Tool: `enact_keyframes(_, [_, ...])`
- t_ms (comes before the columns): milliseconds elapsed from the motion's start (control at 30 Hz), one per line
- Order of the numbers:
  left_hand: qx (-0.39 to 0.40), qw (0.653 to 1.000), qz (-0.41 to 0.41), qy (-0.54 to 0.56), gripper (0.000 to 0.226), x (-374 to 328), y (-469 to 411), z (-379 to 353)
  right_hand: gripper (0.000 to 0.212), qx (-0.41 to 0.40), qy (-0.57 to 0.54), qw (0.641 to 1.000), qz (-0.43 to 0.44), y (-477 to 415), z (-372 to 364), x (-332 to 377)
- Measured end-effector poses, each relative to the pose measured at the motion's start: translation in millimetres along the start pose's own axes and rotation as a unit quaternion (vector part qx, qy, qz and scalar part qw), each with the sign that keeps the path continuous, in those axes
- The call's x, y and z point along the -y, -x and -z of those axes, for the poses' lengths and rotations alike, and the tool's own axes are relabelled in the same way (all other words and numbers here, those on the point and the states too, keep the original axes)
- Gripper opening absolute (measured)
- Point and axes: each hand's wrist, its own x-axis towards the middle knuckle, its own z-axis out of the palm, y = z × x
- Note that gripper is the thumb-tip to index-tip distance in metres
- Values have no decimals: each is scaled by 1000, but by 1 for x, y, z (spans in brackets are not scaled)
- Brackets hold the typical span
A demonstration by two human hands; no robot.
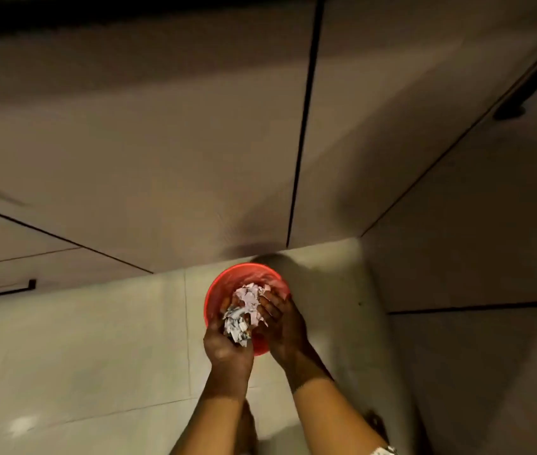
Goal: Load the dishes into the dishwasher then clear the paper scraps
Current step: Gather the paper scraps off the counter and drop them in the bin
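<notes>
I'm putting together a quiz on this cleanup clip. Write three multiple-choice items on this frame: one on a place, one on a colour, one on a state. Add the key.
1. Where are the paper scraps?
A) on a countertop
B) between both hands above the bin
C) scattered across the floor

2. What colour is the bin?
A) red
B) blue
C) black

3. What are the left hand and right hand doing?
A) both lie flat on the floor
B) one pulls a drawer handle
C) both cup the scraps

Key: 1 B, the wad sits between the hands over the bin's mouth. 2 A, its rim and inner wall show red. 3 C, fingers close on the wad from both sides.
</notes>
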Motion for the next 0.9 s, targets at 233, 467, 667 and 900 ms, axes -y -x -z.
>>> enact_keyframes(233, [-30,986,19,-160,57,-7,-101,42,27,-83,8,996,21,-101,16,-46])
enact_keyframes(467, [-12,966,23,-258,60,-12,-93,52,25,-119,70,988,71,-98,25,-60])
enact_keyframes(667, [24,970,42,-237,63,-22,-96,60,33,-185,254,941,123,-88,31,-64])
enact_keyframes(900, [-24,854,-182,-488,37,-27,-102,73,29,-209,409,868,190,-87,37,-63])
